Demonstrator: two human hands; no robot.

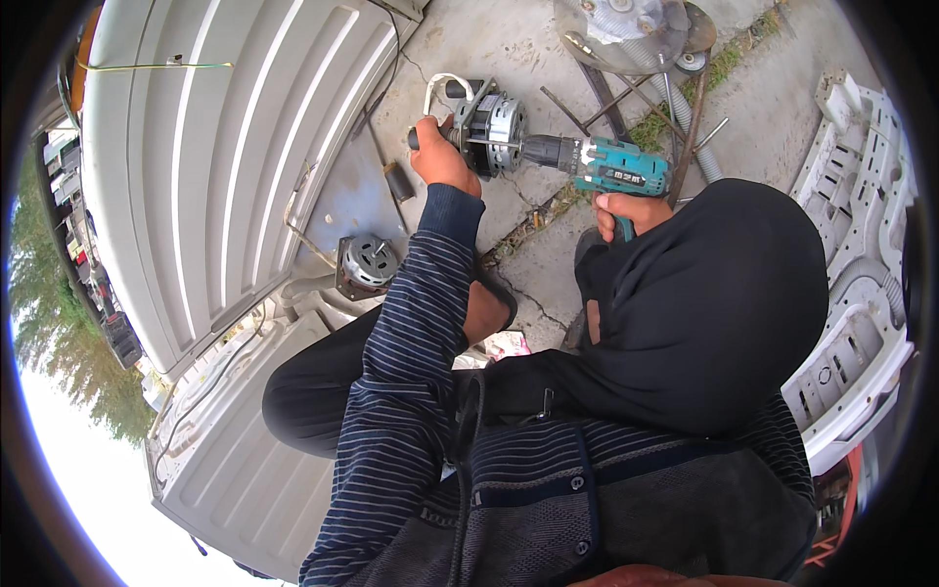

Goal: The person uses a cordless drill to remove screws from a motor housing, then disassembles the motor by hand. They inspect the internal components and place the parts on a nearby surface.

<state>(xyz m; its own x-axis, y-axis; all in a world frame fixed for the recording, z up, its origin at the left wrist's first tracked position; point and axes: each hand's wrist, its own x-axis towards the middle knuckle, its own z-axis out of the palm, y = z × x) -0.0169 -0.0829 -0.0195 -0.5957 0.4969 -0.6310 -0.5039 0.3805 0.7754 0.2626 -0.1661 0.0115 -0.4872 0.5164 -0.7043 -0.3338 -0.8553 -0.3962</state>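
Note:
My left hand (442,157) is closed around the back end of an electric motor (501,125) with a silver ribbed body and a white cable looping over it. In my right hand (631,210) is the grip of a teal cordless drill (621,166), pointing left. Its black chuck (550,152) meets the motor's side, in line with a long thin bolt or bit along the casing. The exact contact at the tip is too small to tell. A second silver motor (369,261) lies on the ground near my left knee.
Large ribbed white panels (225,147) stand at the left. A black cylindrical part (398,182) lies beside them. Metal rods, a grey corrugated hose (680,112) and a clear round cover (626,34) are at the far right. White plastic frames (851,264) stand along the right side.

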